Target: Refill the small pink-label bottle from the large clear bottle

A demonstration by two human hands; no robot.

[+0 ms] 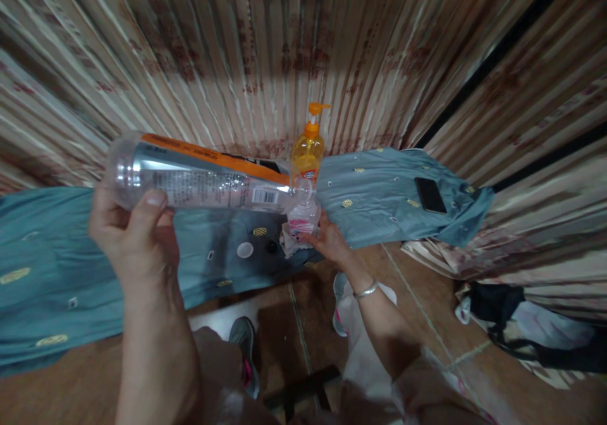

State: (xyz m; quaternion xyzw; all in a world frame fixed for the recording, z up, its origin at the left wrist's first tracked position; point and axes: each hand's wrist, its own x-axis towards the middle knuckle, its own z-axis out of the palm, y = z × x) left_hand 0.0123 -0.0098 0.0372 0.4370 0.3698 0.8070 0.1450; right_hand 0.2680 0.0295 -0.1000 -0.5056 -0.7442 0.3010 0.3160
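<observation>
While the bench under its blue-green cloth stretches before the curtain, my left hand grips a big clear bottle tipped sideways, its mouth over a small bottle. My right hand clasps that small one on the cloth, in front of the orange pump bottle, a phone well to the right
</observation>
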